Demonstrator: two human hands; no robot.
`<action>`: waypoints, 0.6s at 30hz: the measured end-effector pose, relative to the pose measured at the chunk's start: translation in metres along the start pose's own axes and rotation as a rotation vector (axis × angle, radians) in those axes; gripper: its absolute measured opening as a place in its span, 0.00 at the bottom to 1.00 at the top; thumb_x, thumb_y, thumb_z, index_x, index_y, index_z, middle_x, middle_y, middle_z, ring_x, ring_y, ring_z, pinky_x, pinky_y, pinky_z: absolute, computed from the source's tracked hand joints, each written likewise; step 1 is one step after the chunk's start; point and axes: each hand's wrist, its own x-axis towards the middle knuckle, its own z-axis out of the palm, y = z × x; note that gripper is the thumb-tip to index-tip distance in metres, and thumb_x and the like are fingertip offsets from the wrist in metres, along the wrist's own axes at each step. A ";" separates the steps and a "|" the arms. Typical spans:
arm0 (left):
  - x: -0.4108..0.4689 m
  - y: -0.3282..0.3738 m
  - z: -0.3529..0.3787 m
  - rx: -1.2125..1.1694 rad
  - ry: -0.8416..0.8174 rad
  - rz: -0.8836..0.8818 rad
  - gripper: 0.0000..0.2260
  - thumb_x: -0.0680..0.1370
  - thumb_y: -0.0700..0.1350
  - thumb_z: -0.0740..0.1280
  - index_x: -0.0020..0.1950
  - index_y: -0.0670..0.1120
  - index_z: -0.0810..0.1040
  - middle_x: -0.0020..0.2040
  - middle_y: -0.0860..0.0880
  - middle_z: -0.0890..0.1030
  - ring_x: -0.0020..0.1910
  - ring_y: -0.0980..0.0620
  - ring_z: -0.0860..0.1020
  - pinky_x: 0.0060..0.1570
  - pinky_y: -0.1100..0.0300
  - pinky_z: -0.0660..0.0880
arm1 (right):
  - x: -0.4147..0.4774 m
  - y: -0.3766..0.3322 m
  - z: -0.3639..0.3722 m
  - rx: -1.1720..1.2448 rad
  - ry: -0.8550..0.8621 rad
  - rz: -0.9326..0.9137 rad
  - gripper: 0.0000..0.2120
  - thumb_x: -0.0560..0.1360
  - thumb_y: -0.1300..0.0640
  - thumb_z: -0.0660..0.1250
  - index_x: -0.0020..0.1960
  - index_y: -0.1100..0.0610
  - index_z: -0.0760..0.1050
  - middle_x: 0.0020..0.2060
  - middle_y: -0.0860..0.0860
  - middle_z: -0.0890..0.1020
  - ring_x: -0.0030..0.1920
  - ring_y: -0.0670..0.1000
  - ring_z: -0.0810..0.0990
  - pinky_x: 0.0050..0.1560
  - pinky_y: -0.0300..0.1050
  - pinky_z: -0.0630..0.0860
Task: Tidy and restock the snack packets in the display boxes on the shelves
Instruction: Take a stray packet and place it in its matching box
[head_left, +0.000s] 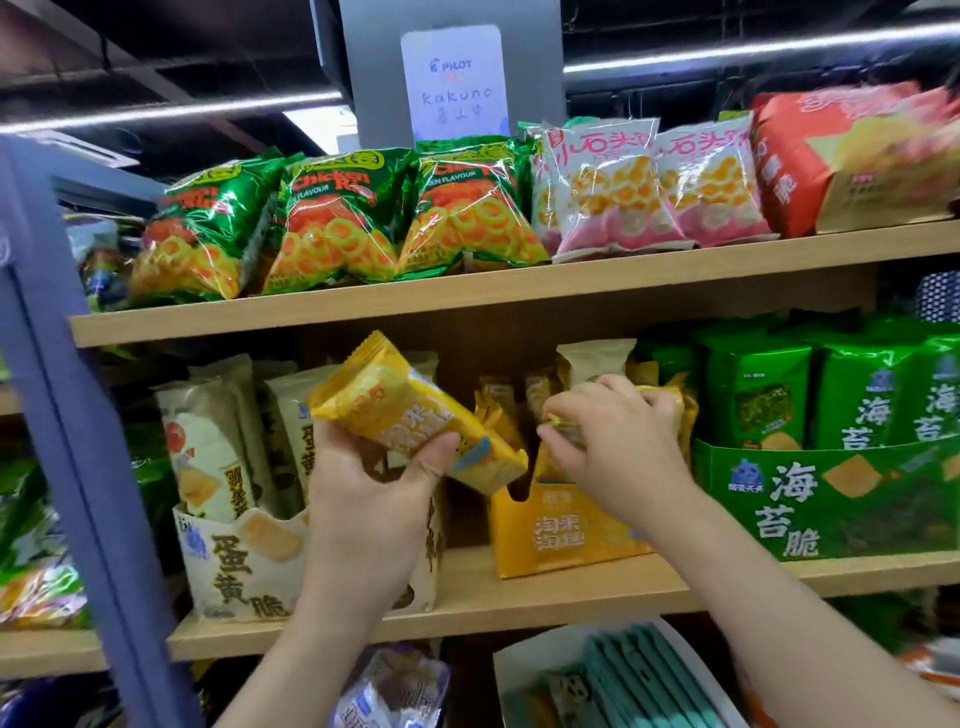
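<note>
My left hand (371, 483) grips a yellow snack packet (410, 410), tilted in front of the middle shelf. My right hand (618, 441) reaches into the yellow display box (566, 535) and pinches the top of a yellow packet (670, 402) standing inside it. More yellow packets (498, 405) stand at the back of that box. Left of it is a white display box (244, 566) with cream packets (213, 447). To the right stands a green display box (831, 499) holding green seaweed packets (758, 395).
The upper wooden shelf (467, 296) carries green chicken-ring bags (337, 223), pink and white puff bags (613, 192) and a red pack (852, 156). A blue-grey post (67, 415) stands at the left. Below the middle shelf sits a white box of teal packets (639, 680).
</note>
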 end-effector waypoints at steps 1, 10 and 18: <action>0.004 0.000 0.003 -0.002 -0.010 0.050 0.24 0.65 0.51 0.75 0.57 0.61 0.70 0.53 0.56 0.80 0.54 0.55 0.80 0.55 0.54 0.78 | 0.001 0.005 -0.005 0.027 -0.029 0.004 0.11 0.80 0.43 0.59 0.59 0.42 0.77 0.57 0.39 0.78 0.65 0.48 0.67 0.60 0.55 0.60; 0.024 -0.015 0.049 0.208 -0.280 0.303 0.42 0.72 0.38 0.75 0.73 0.64 0.54 0.56 0.52 0.79 0.55 0.58 0.79 0.54 0.58 0.80 | -0.007 0.015 -0.012 0.162 -0.073 0.008 0.11 0.79 0.45 0.62 0.60 0.43 0.75 0.55 0.40 0.78 0.64 0.46 0.69 0.62 0.53 0.57; 0.034 -0.043 0.058 0.444 -0.501 0.098 0.32 0.75 0.41 0.72 0.72 0.61 0.61 0.56 0.56 0.76 0.58 0.53 0.77 0.58 0.52 0.78 | -0.010 0.010 -0.010 0.350 -0.025 0.022 0.35 0.75 0.47 0.65 0.74 0.36 0.47 0.54 0.41 0.77 0.57 0.46 0.74 0.64 0.52 0.55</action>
